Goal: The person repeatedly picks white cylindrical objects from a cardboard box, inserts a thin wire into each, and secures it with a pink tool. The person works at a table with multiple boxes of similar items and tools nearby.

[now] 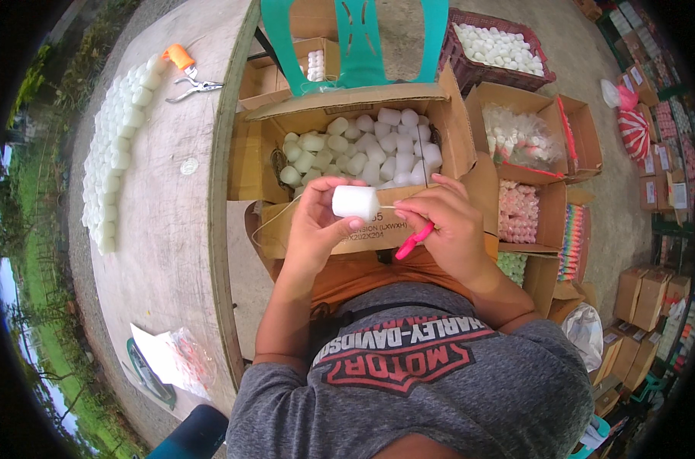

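Above the cardboard box, my left hand (319,218) is closed around a white candle (354,203), a short cylinder lying sideways with a domed end to the right. From that domed end a thin white wick (386,207) runs to my right hand (448,229), which pinches it between thumb and fingers. A pink loop-shaped handle (415,241), seemingly of small scissors, is also held in my right hand; its other end is hidden. Thin string (277,216) trails from the candle's left side, behind my left hand. Many similar white candles (363,145) fill the open cardboard box (347,107) just beyond.
On the table (175,252) at left stand rows of white candles (118,153), pliers (194,88) and an orange spool (179,56). Paper and a plastic bag (185,359) lie nearer. A green chair (359,46), a crate of candles (497,47) and cartons (527,122) surround the box.
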The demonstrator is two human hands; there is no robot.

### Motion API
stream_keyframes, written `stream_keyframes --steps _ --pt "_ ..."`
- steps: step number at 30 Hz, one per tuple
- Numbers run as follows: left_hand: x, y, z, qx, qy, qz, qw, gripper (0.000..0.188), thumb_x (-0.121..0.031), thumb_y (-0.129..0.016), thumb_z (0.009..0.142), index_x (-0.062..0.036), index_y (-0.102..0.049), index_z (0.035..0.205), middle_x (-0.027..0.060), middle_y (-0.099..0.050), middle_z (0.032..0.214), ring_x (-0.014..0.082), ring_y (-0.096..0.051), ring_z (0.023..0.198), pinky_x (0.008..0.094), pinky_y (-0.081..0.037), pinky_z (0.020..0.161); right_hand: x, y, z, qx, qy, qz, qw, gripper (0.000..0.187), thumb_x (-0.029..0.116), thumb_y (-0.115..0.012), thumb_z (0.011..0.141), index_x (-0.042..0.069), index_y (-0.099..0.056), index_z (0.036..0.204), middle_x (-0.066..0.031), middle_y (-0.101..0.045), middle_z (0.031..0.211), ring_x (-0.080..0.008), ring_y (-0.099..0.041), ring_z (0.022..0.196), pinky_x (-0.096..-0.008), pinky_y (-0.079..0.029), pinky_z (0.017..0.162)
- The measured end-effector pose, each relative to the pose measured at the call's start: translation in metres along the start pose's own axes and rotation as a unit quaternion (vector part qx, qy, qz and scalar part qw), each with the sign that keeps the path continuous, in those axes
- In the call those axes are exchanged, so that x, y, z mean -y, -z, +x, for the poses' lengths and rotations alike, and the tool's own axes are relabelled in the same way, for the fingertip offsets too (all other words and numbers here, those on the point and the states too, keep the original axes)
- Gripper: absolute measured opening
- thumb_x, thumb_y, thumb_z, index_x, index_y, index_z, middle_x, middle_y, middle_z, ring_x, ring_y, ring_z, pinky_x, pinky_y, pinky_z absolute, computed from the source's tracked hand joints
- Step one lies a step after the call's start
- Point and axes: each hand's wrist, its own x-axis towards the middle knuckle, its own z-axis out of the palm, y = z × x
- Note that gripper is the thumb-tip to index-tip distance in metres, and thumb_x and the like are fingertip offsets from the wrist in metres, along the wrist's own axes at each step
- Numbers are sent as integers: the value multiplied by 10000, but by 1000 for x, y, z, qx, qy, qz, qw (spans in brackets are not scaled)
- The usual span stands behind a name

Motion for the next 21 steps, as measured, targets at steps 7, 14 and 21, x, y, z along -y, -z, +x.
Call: stream_keyframes --steps 7,14,21 --pt "4 -2 0 -23 -9 1 1000 478 12 -701 764 -49 -439 1158 125 -548 1189 187 -549 1071 321 -495 866 13 -5 7 2 -55 9 998 177 114 -743 716 86 -663 871 -30 -658 824 -202 -615 764 -426 -420 910" --pt "1 0 1 -39 -22 -52 998 482 30 -696 759 -48 -445 1164 130 -543 1195 189 -549 1069 323 -496 871 3 -2 2 -20 -35 -10 999 140 77 -749 710 75 -687 835 -40 -655 786 -186 -616 718 -448 -413 942" --pt "2 -6 -1 -17 -7 1 1000 488 29 -709 746 -48 -447 1150 128 -547 1185 188 -546 1069 319 -501 863 1 -4 -1 1 -6 -26 1000 155 103 -743 713 95 -665 847 -24 -641 789 -192 -611 752 -425 -418 904"
